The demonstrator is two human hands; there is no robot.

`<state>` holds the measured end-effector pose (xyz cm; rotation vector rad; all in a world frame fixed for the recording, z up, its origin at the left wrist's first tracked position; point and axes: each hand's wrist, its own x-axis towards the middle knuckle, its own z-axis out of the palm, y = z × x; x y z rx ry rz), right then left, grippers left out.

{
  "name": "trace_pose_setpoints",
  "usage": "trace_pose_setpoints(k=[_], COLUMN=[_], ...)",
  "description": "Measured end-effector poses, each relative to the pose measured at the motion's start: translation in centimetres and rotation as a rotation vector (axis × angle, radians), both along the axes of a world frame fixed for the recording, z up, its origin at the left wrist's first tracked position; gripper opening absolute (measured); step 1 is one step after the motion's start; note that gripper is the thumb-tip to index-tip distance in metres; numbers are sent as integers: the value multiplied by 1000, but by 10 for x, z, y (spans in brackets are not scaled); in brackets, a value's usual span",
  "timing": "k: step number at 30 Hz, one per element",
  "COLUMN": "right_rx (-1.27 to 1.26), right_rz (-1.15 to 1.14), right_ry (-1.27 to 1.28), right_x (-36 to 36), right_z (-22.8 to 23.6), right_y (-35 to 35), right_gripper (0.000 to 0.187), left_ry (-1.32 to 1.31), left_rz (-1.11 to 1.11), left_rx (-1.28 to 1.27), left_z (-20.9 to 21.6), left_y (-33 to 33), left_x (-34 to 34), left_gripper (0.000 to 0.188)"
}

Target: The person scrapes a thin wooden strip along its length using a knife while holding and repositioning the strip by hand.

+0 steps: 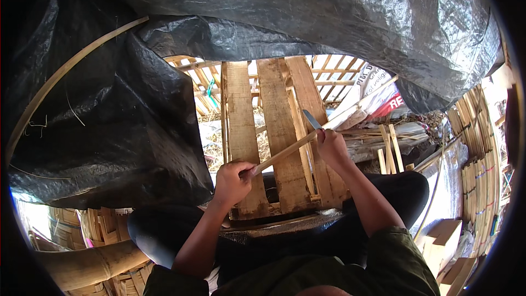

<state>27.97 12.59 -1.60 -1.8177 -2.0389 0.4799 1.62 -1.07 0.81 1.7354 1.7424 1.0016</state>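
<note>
A long, pale bamboo strip (286, 152) runs slantwise in front of me, from lower left to upper right. My left hand (233, 183) is closed around its near end. My right hand (332, 148) grips a knife whose grey blade (312, 119) points up and to the left, against or just over the strip; I cannot tell whether it cuts in. The knife's handle is hidden in the fist. Beneath both hands lie rough wooden planks (281, 131), set side by side with gaps between them.
Black plastic sheeting (109, 109) hangs at the left and overhead. Several cut bamboo pieces (390, 148) stand right of the planks, near a printed white and red sack (383, 96). Bundled bamboo slats (482, 175) line the far right. A thick bamboo pole (93, 266) lies lower left.
</note>
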Motion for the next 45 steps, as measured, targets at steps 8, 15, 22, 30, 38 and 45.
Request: trace_pose_setpoints(k=[8, 15, 22, 30, 38, 45], right_rx=[22, -24, -82, -87, -30, -35], right_rz=[-31, -29, -32, -57, -40, -24], right_ry=[-24, -51, -122, -52, 18, -3], right_x=[5, 0, 4, -2, 1, 2], right_z=[-6, 7, -1, 4, -10, -6], right_y=[3, 3, 9, 3, 5, 2], right_gripper=[39, 41, 43, 42, 36, 36], left_ry=[-11, -2, 27, 74, 83, 92], left_rz=[24, 44, 35, 34, 38, 27], left_rx=[21, 56, 10, 83, 35, 77], left_z=[-3, -10, -3, -7, -3, -9], left_y=[6, 2, -3, -7, -7, -6], left_x=[7, 6, 9, 9, 10, 8], left_gripper=[9, 10, 10, 9, 8, 8])
